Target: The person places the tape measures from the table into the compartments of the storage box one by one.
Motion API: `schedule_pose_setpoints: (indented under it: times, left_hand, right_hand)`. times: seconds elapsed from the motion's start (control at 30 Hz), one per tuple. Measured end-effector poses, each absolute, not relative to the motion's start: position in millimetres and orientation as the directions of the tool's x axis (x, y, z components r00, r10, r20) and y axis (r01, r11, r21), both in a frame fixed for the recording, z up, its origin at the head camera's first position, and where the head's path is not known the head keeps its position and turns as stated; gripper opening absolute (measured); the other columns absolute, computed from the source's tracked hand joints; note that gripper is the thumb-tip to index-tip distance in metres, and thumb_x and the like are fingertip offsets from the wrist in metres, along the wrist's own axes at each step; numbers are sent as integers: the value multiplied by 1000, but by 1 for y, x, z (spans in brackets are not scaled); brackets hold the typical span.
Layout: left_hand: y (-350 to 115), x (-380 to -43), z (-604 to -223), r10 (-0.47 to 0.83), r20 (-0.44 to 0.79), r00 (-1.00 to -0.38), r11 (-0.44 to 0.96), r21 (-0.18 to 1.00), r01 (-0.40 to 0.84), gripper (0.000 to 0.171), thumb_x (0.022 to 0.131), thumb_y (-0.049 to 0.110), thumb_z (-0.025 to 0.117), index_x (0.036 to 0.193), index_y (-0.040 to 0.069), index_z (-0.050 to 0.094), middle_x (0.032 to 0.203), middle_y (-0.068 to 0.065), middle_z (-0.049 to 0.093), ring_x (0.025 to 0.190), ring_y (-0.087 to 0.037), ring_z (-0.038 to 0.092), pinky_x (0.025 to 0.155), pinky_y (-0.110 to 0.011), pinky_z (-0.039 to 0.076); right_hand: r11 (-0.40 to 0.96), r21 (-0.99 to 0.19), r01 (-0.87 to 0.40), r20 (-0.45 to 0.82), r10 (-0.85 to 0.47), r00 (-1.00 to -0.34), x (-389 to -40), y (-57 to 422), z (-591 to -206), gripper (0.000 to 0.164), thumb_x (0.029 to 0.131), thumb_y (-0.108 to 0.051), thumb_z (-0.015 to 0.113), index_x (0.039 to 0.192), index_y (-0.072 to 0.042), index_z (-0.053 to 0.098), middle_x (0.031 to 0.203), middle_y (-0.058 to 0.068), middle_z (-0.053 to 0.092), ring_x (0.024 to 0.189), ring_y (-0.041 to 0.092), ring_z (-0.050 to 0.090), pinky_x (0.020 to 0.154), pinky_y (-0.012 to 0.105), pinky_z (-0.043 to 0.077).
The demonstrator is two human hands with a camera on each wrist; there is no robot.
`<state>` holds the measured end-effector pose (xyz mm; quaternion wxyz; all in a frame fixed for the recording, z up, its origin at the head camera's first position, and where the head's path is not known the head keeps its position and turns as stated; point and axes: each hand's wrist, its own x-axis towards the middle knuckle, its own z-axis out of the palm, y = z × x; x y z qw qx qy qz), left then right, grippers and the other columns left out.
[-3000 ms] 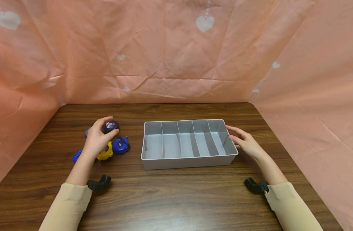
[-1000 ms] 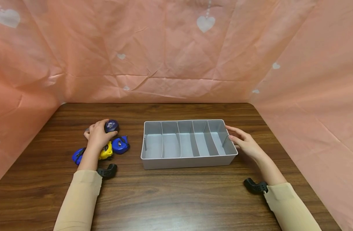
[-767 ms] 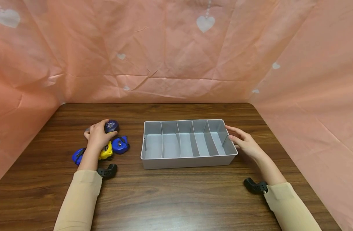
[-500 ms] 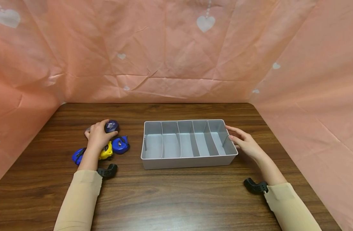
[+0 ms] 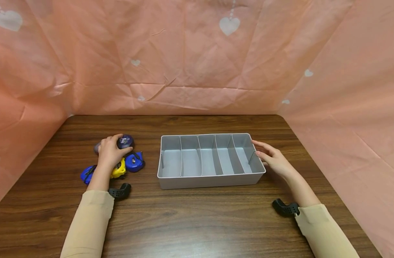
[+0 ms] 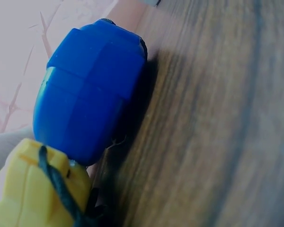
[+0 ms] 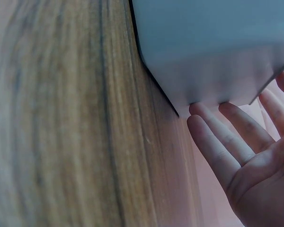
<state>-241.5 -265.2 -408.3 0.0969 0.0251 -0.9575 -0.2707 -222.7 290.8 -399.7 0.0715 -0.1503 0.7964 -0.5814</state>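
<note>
My left hand point(image 5: 110, 152) grips a dark purple tape measure point(image 5: 125, 141) marked 5m, thumb on its near side and fingers over its far side. A greyish round thing point(image 5: 96, 148) peeks out left of the fingers, mostly hidden. Close below the hand lie a blue tape measure point(image 5: 134, 162) and a yellow tape measure point(image 5: 118, 169). Another blue tape measure point(image 5: 88, 174) sits left of the forearm. My right hand point(image 5: 274, 159) touches the right end of a grey divided box point(image 5: 209, 181). Its straight fingertips point(image 7: 199, 124) meet the outer end wall, with the thumb at the rim.
The box has several compartments with nothing in them, parted by thin upright dividers point(image 5: 201, 161). It stands on a dark wood table point(image 5: 197, 218). Pink cloth point(image 5: 190, 57) with white hearts hangs behind and at both sides.
Over three seconds my left hand has come down around the purple tape measure from an opened pose. Since half a second ago that tape has shifted slightly right. The right hand and box stay put.
</note>
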Motion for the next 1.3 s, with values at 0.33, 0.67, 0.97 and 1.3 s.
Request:
schedule_pose_setpoints:
  times: [0.33, 0.67, 0.97, 1.3]
  left_hand:
    - [-264, -241, -407, -168, 250, -953, 779, 627, 27, 69, 80, 21, 77, 136, -4, 46, 129, -32, 42, 117, -50, 38, 96, -61, 31]
    - [-264, -241, -406, -204, 278, -939, 753, 658, 31, 70, 78, 20, 80, 135, -3, 48, 130, -31, 43, 117, -51, 39, 95, -62, 33]
    - [-261, -241, -405, -211, 319, -924, 731, 679, 67, 68, 76, 21, 81, 134, 0, 52, 130, -27, 46, 118, -49, 40, 96, -60, 32]
    - [-256, -241, -401, -216, 376, -901, 712, 692, 118, 64, 73, 19, 83, 129, 3, 57, 126, -22, 48, 115, -44, 45, 93, -59, 36]
  right_hand:
    - [279, -946, -162, 67, -323, -944, -222, 291, -400, 50, 101, -15, 50, 145, 3, 34, 127, 36, 44, 95, 8, 61, 74, 32, 54]
    - [288, -944, -159, 60, -324, -944, -222, 291, -399, 51, 101, -15, 51, 145, 3, 34, 129, 36, 44, 95, 7, 61, 74, 31, 54]
    - [290, -943, -162, 61, -326, -943, -222, 291, -400, 51, 101, -15, 51, 145, 3, 34, 130, 36, 43, 95, 7, 61, 74, 31, 54]
    - [283, -945, -162, 63, -327, -943, -223, 291, -400, 51, 100, -15, 51, 145, 2, 34, 129, 35, 44, 95, 8, 61, 74, 32, 54]
